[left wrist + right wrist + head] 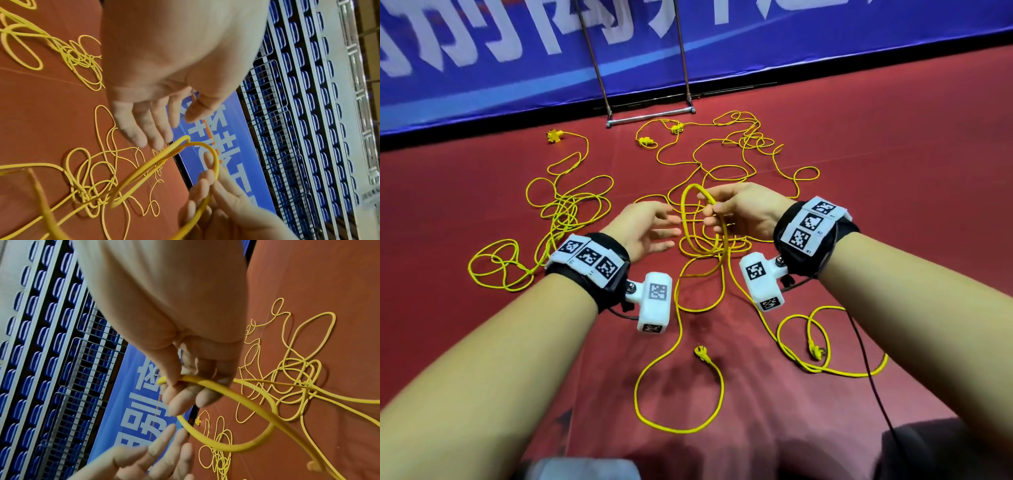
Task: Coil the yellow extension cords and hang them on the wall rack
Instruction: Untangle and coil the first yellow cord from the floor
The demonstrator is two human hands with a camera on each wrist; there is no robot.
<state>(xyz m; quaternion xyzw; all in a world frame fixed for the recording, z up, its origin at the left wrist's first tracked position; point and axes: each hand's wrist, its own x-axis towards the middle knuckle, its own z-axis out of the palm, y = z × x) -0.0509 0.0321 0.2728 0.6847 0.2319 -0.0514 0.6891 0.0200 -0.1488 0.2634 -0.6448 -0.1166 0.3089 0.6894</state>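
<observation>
Several yellow extension cords point(565, 212) lie tangled on the red floor. My right hand point(726, 209) pinches a raised loop of cord point(690, 205) between thumb and fingers; the cord trails down from it to the floor. The right wrist view shows the right hand point(191, 386) curled round that cord point(226, 391). My left hand point(650, 229) hovers just left of the loop with fingers spread, holding nothing. In the left wrist view the left hand point(148, 123) sits close above the loop point(213, 155). A metal rack point(650, 116) stands against the blue wall banner.
Two plugs point(702, 354) point(815, 351) lie on the floor near me. Yellow sockets point(554, 135) point(645, 141) lie near the rack's foot. Another cord tangle point(739, 147) spreads at the back right. A black wire point(869, 370) hangs from my right wrist.
</observation>
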